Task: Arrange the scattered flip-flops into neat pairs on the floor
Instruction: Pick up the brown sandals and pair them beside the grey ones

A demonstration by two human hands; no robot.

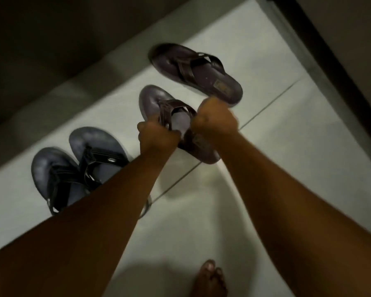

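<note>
A brown flip-flop (156, 103) lies in the middle of the white tiled floor, toe pointing to the upper left. My left hand (156, 133) is closed on its left strap and my right hand (216, 118) is closed on its right edge near the heel. A second brown flip-flop (204, 73) lies just beyond it to the upper right, angled differently. At the left, two grey flip-flops with black straps (94, 146) (49, 170) lie side by side as a pair, partly hidden by my left forearm.
A grey wall base (51, 103) runs diagonally behind the flip-flops. A dark door frame (330, 71) stands at the right. My bare foot (210, 277) is on the floor at the bottom. A tile joint (266, 108) crosses the floor.
</note>
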